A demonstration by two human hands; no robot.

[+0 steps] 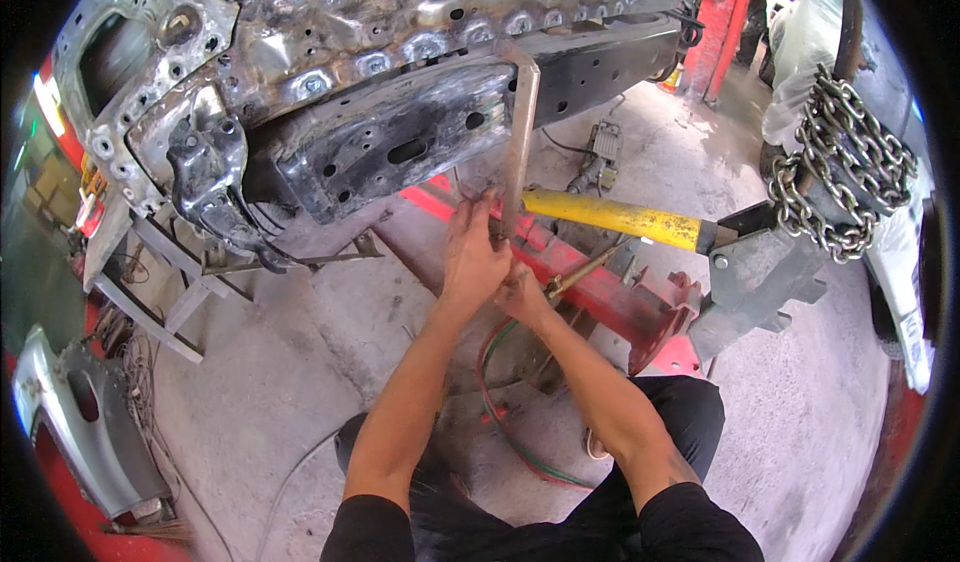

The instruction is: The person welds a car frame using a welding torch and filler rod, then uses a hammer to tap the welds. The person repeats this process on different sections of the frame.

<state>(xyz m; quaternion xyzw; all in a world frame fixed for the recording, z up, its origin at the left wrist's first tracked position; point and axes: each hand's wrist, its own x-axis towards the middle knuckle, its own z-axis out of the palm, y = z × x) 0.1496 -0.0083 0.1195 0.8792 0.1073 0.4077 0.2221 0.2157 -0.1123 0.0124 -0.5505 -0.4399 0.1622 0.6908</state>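
A long flat metal bar (pixel 522 122) stands nearly upright before me, its bent top hooked at the lower edge of a bare-metal car body (pixel 400 62). My left hand (pixel 475 252) is closed on the bar's lower part, fingers pointing up along it. Just below and to the right, my right hand (pixel 524 290) is closed around the bar's lower end; the left hand partly hides this grip. Right beside it, a brass gas torch (pixel 585 270) lies slanted across a red steel beam (pixel 600 297). Red and green hoses (pixel 487 362) hang down from near the torch.
A yellow cylinder (pixel 620 218) joins a grey bracket (pixel 760 282) at right, with a heavy chain (pixel 850 162) wound above it. A metal stand (pixel 175 272) is under the body at left. A loose fender (pixel 95 422) and cables lie on the left side.
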